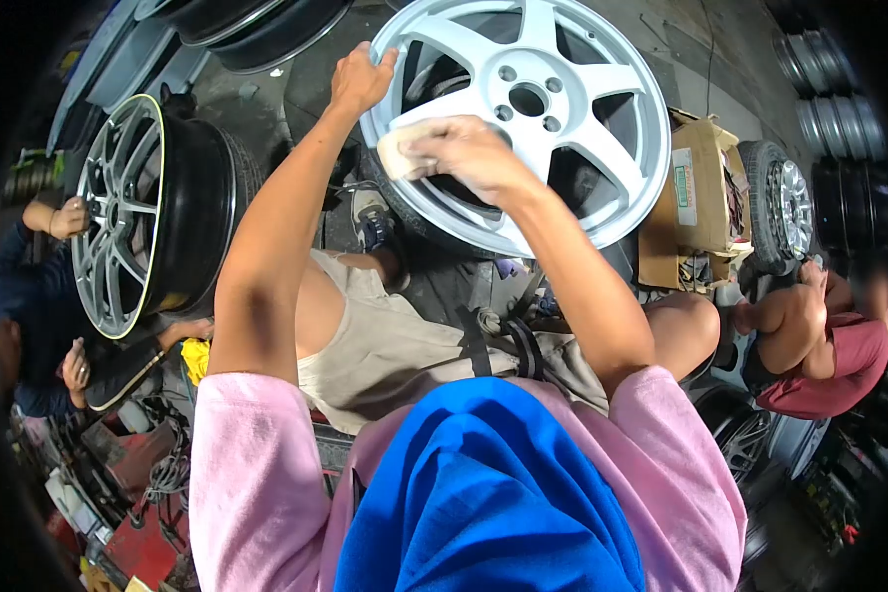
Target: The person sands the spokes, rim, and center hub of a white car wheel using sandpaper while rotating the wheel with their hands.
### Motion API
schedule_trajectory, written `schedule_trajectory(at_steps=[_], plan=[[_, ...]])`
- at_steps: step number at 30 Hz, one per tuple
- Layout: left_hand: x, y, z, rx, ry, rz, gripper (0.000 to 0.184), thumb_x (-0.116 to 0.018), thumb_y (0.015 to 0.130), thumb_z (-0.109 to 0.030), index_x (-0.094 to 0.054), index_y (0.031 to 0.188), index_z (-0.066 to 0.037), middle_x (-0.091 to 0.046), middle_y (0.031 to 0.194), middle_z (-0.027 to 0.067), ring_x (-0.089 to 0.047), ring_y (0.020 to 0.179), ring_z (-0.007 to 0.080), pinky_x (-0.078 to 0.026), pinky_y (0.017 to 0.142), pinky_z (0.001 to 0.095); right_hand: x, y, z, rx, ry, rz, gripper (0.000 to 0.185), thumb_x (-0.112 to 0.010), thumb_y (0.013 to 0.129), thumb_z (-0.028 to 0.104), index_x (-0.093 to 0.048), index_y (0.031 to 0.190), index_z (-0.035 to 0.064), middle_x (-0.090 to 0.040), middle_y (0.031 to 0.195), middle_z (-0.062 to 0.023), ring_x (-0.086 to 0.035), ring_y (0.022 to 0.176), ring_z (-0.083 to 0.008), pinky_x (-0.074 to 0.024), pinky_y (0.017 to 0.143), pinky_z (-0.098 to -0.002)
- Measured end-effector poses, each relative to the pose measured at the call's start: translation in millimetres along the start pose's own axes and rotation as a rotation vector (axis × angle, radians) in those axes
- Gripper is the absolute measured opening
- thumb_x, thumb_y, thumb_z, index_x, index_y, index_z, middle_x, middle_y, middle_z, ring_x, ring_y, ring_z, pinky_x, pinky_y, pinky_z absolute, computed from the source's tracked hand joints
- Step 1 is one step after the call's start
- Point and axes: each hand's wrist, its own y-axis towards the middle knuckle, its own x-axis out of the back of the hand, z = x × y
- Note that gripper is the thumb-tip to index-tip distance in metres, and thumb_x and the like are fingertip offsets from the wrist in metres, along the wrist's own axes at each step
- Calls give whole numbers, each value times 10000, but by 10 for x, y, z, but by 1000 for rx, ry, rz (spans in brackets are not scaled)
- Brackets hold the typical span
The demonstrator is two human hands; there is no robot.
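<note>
Left hand (361, 81) on wheel (570, 111) — right hand (471, 158) holding pad (401, 154) — label (685, 191) unreadable

Left hand (361, 79) on white wheel (584, 96) rim; right hand (464, 156) holding pale pad (405, 150).

A white six-spoke wheel rim (536, 147) tops the frame above a plain pink shirt (257, 464), bright blue cloth (483, 493) and beige shorts (395, 345), with a dark red shirt (824, 380) at right and brown cardboard box (705, 187) nearby.
</note>
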Motion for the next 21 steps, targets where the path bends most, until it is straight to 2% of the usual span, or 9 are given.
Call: schedule_trajectory(at_steps=[2, 3, 4, 6, 7, 11, 15, 18, 21], plan=[[2, -5, 11, 8, -20, 17, 630, -606, 954, -494, -621, 1300, 32, -683, 1219, 312, -636, 1187, 471, -492, 1036, 519, 124, -182, 142, 210, -479, -231, 230, -718, 923, 122, -768, 1088, -30, -785, 996, -112, -709, 890, -122, -564, 831, -284], [-27, -19, 65, 18, -20, 20, 630, -606, 954, -494, -621, 1300, 32, -683, 1219, 312, -636, 1187, 471, -492, 1036, 519, 59, -375, 262, 184, -699, -340, 192, -715, 908, 106, -782, 1051, -3, -780, 999, -126, -732, 898, -184, -573, 849, -324], [-62, 18, 96, 6, -27, 6, 634, -606, 954, -495, -618, 1309, 31, -683, 1219, 312, -637, 1185, 471, -493, 1036, 521, 65, -480, 189, 182, -700, -337, 192, -715, 908, 106, -782, 1051, -3, -780, 999, -126, -732, 898, -184, -573, 849, -324], [-105, 66, 120, -5, -40, -5, 639, -606, 954, -496, -615, 1318, 30, -683, 1219, 312, -638, 1184, 471, -493, 1035, 523, 121, -625, -65, 260, -1004, -70, 174, -690, 889, 71, -796, 1023, 36, -754, 966, -166, -736, 890, -302, -570, 846, -395], [-96, 70, 115, -12, -30, 6, 642, -607, 951, -494, -613, 1325, 28, -683, 1219, 313, -638, 1184, 474, -493, 1036, 524, 15, -609, -161, 293, -1083, -133, 177, -658, 883, 52, -798, 991, 46, -717, 926, -213, -699, 889, -408, -550, 843, -452], [-26, 35, 73, 21, -27, 45, 791, -609, 942, -568, -552, 1410, 67, -661, 1256, 330, -611, 1232, 480, -480, 1066, 500, -250, -138, -358, 469, -1076, -351, 187, -636, 849, 19, -766, 984, 14, -660, 906, -224, -658, 895, -443, -522, 816, -505], [-75, 48, 106, 0, -20, 24, 790, -605, 945, -567, -552, 1408, 71, -662, 1256, 328, -612, 1232, 477, -482, 1062, 501, -65, -488, -247, 412, -1188, -150, 217, -623, 820, -25, -760, 986, 0, -642, 896, -209, -665, 877, -427, -527, 792, -499], [-122, 33, 124, -22, -63, -11, 633, -617, 942, -499, -619, 1317, 11, -680, 1212, 320, -640, 1173, 479, -502, 1021, 527, 62, -678, -195, 390, -1169, -91, 202, -624, 818, -40, -758, 966, -5, -641, 892, -205, -672, 873, -419, -533, 786, -488], [-41, 25, 50, 16, -7, 22, 645, -610, 946, -503, -605, 1351, 0, -680, 1231, 305, -637, 1185, 474, -494, 1039, 523, -119, -276, -290, 506, -1146, -212, 202, -606, 825, -29, -766, 945, -2, -651, 883, -213, -683, 869, -418, -544, 788, -499]])
